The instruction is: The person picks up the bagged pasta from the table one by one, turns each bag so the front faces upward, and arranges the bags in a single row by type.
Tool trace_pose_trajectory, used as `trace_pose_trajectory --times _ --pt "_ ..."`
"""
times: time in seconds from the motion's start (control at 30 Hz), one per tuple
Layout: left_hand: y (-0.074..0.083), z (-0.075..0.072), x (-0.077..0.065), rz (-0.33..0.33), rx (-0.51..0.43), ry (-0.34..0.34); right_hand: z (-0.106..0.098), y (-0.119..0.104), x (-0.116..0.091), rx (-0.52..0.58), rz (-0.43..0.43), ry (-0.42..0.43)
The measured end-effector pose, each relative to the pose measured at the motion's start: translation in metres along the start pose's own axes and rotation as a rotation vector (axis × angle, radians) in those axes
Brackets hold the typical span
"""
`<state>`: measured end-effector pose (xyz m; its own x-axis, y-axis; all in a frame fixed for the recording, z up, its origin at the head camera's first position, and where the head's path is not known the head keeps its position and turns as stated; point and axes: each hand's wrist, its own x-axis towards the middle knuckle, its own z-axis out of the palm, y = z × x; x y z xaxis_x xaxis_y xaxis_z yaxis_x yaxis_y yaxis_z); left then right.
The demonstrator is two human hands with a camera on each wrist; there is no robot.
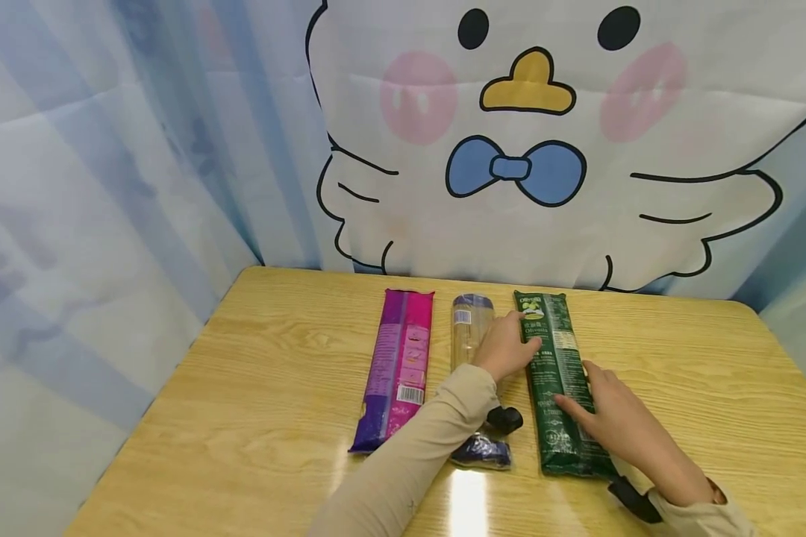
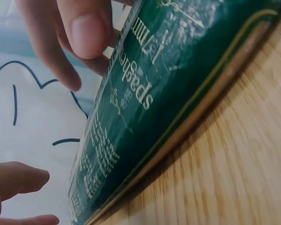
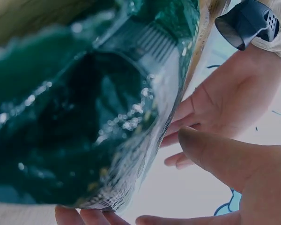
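Observation:
A green spaghetti pack (image 1: 552, 380) lies flat on the table, printed side up. My left hand (image 1: 505, 347) reaches to its upper left edge, fingers extended; in the left wrist view a gap shows between my left fingers (image 2: 23, 178) and the pack. Beside its lower right edge is my right hand (image 1: 621, 418), thumb over the printed face and fingers spread along the far edge. The right wrist view shows the right thumb (image 3: 220, 152) away from the wrapper (image 3: 131, 93), with fingertips by its edge. A clear pack of noodles (image 1: 466, 328) lies partly under my left forearm.
Left of the clear pack lies a pink and purple pack (image 1: 396, 365) with a barcode. Behind the wooden table (image 1: 269, 388) hangs a curtain (image 1: 403, 201) with a cartoon bird. Dark wrist cameras sit at both cuffs.

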<state>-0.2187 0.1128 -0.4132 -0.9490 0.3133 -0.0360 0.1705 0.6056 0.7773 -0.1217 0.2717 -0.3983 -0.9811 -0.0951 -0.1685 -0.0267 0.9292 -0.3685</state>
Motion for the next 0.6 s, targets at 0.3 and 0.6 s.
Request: trace_pose_trajectory --times 0.3,0.6 --pt "0.0 0.007 0.0014 -0.094 -0.062 -0.034 0.0009 0.002 0.0039 -0.02 0.002 -0.044" --pt "0.0006 0.0092 0.0072 -0.096 0.017 -0.049 0.0017 0.0035 0.0048 0.005 -0.025 -0.032"
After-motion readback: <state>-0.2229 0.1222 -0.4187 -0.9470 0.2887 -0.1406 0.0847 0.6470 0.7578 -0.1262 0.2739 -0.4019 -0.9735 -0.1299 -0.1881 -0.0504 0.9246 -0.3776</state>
